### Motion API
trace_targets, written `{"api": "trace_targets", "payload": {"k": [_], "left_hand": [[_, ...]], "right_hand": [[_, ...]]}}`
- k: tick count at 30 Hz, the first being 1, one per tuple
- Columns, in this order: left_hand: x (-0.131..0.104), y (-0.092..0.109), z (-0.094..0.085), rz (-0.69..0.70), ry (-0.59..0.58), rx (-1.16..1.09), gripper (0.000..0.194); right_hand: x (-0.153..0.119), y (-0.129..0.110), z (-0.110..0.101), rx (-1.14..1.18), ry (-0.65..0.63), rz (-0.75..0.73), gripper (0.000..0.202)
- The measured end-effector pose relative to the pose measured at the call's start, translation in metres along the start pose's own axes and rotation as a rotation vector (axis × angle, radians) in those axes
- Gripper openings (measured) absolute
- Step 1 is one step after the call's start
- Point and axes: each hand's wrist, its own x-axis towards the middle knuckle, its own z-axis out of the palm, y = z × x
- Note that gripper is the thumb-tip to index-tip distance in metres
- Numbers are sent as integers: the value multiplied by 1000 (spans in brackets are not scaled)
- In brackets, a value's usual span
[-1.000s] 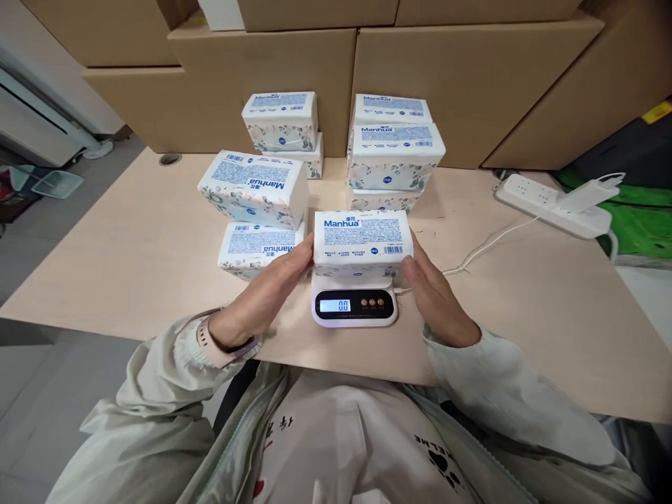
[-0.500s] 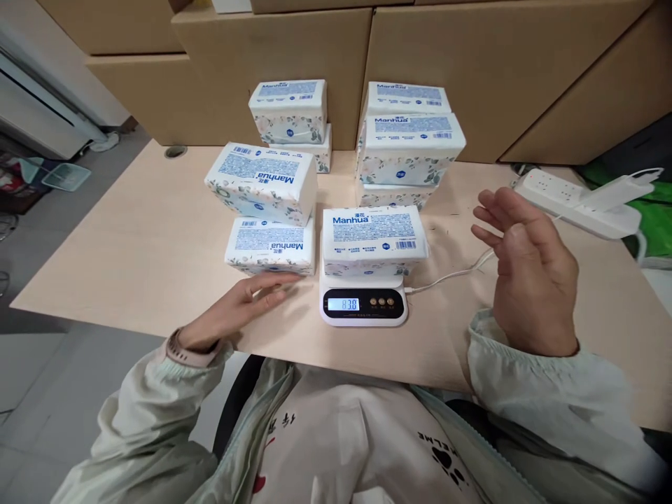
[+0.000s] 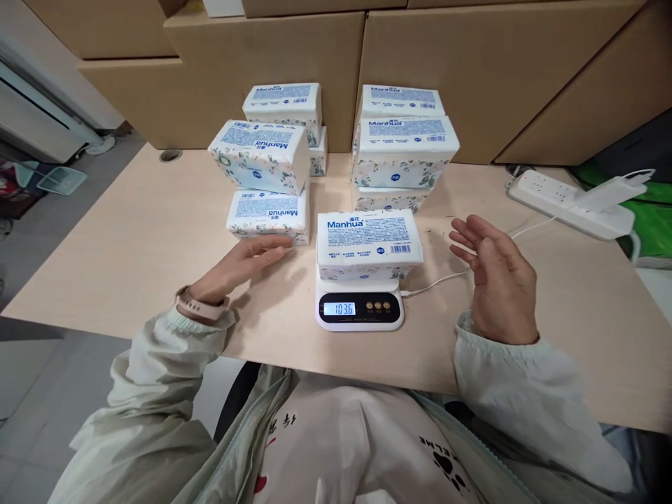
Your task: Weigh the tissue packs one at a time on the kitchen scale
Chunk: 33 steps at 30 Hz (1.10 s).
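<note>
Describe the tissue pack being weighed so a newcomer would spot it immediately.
On the pale wooden table, near the edge closest to the person, sits a small white scale with a lit display. The tissue pack lies flat on top of it, blue print facing up. Unlike the neighbouring packs, which stand in stacks, it is alone on the scale.
</note>
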Motion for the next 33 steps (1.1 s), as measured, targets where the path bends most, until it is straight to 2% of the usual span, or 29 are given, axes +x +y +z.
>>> {"api": "trace_targets", "payload": {"k": [3,6,8,10,18,33], "left_hand": [[-17,5,30,85,234,-9,35],[-34,7,65,202,412,-246,28],[-40,9,81,239,440,-382,27],[-41,10,89,229,421,-455,29],[-39,9,89,113,414,-519,30],[-40,13,89,86,423,-477,31]], "right_hand": [[-4,3,2,38,-15,34,34],[-9,5,3,75,-66,50,32],[-11,4,4,85,-94,52,31],[-13,3,5,85,-107,48,31],[-15,2,5,81,-103,36,31],[-15,3,5,20,-131,44,35]]}}
